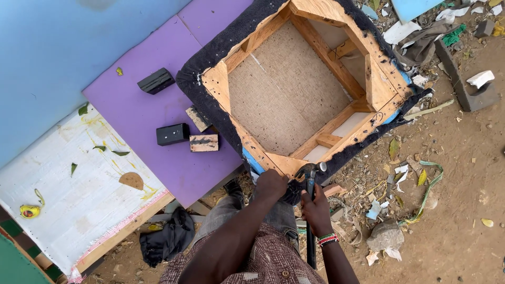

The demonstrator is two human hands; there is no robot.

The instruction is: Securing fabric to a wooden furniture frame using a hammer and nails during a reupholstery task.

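Head view: upturned wooden seat frame [294, 89] with dark fabric edging [210, 100] rests on ground, partly over purple foam sheet [142, 115]. Left hand [271, 185] clamped on fabric at frame's near corner. Right hand [316, 210] clamped on hammer [310, 176], head touching same corner, just beside left hand.

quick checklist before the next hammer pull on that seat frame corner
1. Right hand on the hammer handle: ok.
2. Left hand pinching the dark fabric at the near corner: ok.
3. Hammer head at the wooden frame edge: ok.
4. Claw hooked on a staple or nail: cannot tell, too small.
5. Frame resting steady: cannot tell.
6. Ground underfoot free of scraps and the rock: not ok.
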